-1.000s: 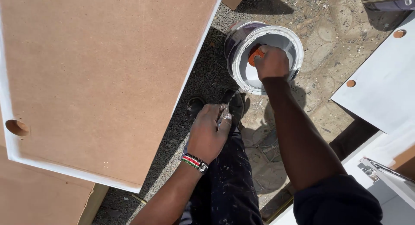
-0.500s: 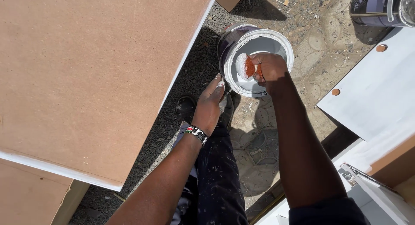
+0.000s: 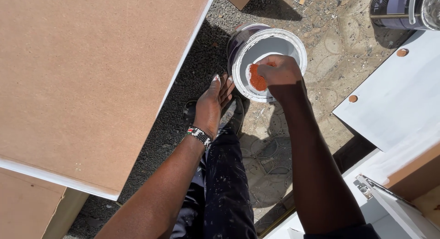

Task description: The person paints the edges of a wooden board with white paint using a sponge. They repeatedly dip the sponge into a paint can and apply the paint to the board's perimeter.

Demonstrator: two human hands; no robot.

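Note:
A round paint can holding white paint stands on the gravel ground in front of me. My right hand reaches into it and grips an orange sponge-like pad just over the paint. My left hand hangs flat with fingers together beside the can's left rim, holding nothing; a beaded band sits on its wrist. My paint-spattered dark trousers and a shoe show below.
A large brown board with a white-painted edge fills the left. White-painted panels with round holes lie at the right. Another paint can stands at the top right. A metal hinge sits at the lower right.
My left hand has left my knee and stretched forward toward the can's rim. My right hand stays in the can and the orange pad now shows more.

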